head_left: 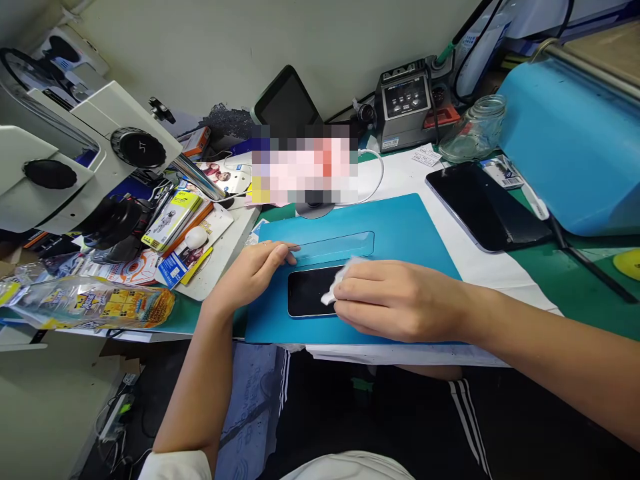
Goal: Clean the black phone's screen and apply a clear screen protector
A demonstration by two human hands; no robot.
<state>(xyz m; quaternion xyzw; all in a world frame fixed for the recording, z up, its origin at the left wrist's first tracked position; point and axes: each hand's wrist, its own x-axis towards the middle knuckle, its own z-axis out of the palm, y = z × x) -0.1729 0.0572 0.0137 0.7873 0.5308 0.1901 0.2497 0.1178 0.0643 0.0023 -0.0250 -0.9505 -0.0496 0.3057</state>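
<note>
A black phone [311,291] lies screen up on a blue work mat [400,227]. My right hand [395,300] presses a small white wipe [334,288] onto the screen, fingers closed over it. My left hand [255,270] rests on the mat at the phone's left end, fingers curled against its edge. A clear glass screen protector [334,247] lies on the mat just behind the phone.
A microscope [75,147] stands at the left over packaging and cards. A second dark phone [485,207] lies at the right by a blue roll [575,147]. A soldering station [407,110], a glass jar [475,130] and a tablet [287,103] stand at the back.
</note>
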